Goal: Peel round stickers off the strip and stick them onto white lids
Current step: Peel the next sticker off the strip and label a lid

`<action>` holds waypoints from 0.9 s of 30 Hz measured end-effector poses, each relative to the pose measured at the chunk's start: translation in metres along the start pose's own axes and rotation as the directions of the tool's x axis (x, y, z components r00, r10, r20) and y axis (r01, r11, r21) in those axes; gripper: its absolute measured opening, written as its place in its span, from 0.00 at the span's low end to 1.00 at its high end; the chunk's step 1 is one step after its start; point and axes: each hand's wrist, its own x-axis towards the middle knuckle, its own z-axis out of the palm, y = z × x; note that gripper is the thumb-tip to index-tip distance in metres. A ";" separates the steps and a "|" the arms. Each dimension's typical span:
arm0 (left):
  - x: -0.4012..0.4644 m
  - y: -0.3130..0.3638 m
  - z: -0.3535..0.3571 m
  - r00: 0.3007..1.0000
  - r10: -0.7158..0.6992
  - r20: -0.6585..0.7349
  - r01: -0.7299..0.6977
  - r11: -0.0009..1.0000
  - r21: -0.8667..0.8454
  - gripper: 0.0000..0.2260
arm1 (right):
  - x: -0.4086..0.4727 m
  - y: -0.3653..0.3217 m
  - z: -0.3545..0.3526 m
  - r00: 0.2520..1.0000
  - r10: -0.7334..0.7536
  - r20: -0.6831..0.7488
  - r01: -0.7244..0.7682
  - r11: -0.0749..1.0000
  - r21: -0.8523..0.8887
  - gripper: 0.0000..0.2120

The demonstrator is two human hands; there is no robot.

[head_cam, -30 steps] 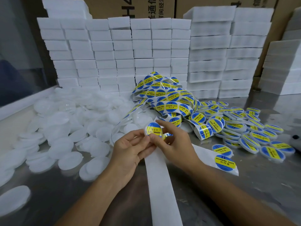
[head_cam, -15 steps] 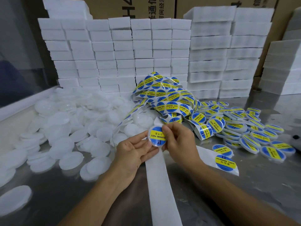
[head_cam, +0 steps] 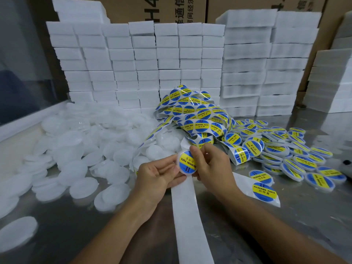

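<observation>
- I see my left hand (head_cam: pixel 158 175) and right hand (head_cam: pixel 211 164) both pinching one stickered lid (head_cam: pixel 187 162), fingers curled on its rim.
- Bare backing strip (head_cam: pixel 188 216) runs toward the bench's near edge.

Two bare hands meet over a shiny metal desk (head_cam: pixel 247 235). The left hand (head_cam: pixel 158 176) cradles a white lid (head_cam: pixel 185 162) on its fingers, while the right hand (head_cam: pixel 213 166) pinches the lid's top edge; a round blue-and-yellow sticker (head_cam: pixel 187 162) reading "SOLDERING PASTE" covers the lid's face. A bare white backing strip (head_cam: pixel 188 216) runs from under the hands toward the viewer. Behind the hands lies a tangled heap of sticker strip (head_cam: pixel 196 119). Plain white lids (head_cam: pixel 80 149) are piled at left, stickered lids (head_cam: pixel 285 151) at right. Stacks of white foam blocks (head_cam: pixel 167 63) and cardboard boxes (head_cam: pixel 171 8) stand behind.
</observation>
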 end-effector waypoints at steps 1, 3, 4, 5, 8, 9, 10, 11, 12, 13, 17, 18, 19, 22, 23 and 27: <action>0.001 0.000 0.000 1.000 0.000 -0.011 0.000 1.000 -0.010 0.12 | 0.001 0.002 0.001 1.000 -0.003 0.000 0.003 1.000 0.010 0.17; 0.002 0.000 0.001 0.999 -0.001 -0.043 -0.001 0.999 -0.045 0.12 | 0.001 0.003 0.002 0.999 -0.001 0.035 -0.001 0.998 0.056 0.11; 0.002 0.000 0.001 0.998 -0.003 -0.061 -0.001 0.998 -0.067 0.12 | 0.001 0.003 0.002 0.998 -0.006 0.066 0.001 0.997 0.072 0.08; 0.003 0.000 0.000 0.997 -0.006 -0.073 -0.001 0.996 -0.087 0.12 | 0.000 0.002 0.003 0.996 -0.011 0.090 0.003 0.997 0.082 0.08; 0.003 0.001 -0.001 0.998 -0.014 -0.063 0.006 0.991 -0.133 0.13 | -0.003 -0.001 0.003 0.988 0.009 0.156 -0.034 0.986 0.162 0.21; 0.004 0.001 -0.002 0.998 -0.022 -0.064 0.013 0.989 -0.144 0.12 | -0.003 -0.001 0.003 0.985 0.014 0.173 -0.050 0.977 0.205 0.21; 0.005 0.001 -0.003 0.997 -0.036 -0.073 0.024 0.988 -0.153 0.11 | -0.002 -0.002 0.003 0.983 0.011 0.181 -0.053 0.973 0.226 0.19; 0.006 0.002 -0.005 0.995 -0.052 -0.086 0.038 0.987 -0.158 0.11 | 0.000 -0.002 0.003 0.984 0.004 0.180 -0.045 0.972 0.228 0.15; 0.007 0.003 -0.007 0.993 -0.065 -0.097 0.049 0.986 -0.160 0.10 | 0.001 -0.002 0.002 0.984 -0.008 0.176 -0.031 0.975 0.218 0.12; 0.008 0.004 -0.008 0.992 -0.074 -0.104 0.057 0.986 -0.159 0.10 | 0.001 -0.003 0.002 0.985 -0.018 0.170 -0.020 0.975 0.220 0.09; 0.005 0.005 -0.006 0.995 -0.058 -0.085 0.051 0.995 -0.085 0.10 | 0.003 -0.002 -0.001 0.991 0.006 0.135 -0.037 0.972 0.230 0.06; 0.004 0.005 -0.005 0.995 -0.056 -0.079 0.050 0.996 -0.073 0.10 | 0.003 -0.002 -0.002 0.991 0.024 0.129 -0.053 0.972 0.230 0.08; 0.004 0.004 -0.004 0.995 -0.060 -0.075 0.055 0.997 -0.062 0.10 | 0.003 -0.003 -0.002 0.992 0.044 0.117 -0.071 0.969 0.237 0.10; 0.003 0.003 -0.003 0.996 -0.078 -0.051 0.077 0.997 -0.022 0.10 | 0.001 -0.004 -0.002 0.995 0.074 0.061 -0.087 0.966 0.242 0.22; 0.003 0.002 -0.003 0.995 -0.082 -0.051 0.081 0.997 -0.013 0.10 | 0.001 -0.004 -0.002 0.995 0.076 0.058 -0.087 0.968 0.234 0.23; 0.005 0.003 -0.004 0.991 -0.087 -0.105 0.081 0.995 -0.061 0.08 | 0.005 -0.004 -0.005 0.989 0.058 0.137 -0.092 0.962 0.257 0.10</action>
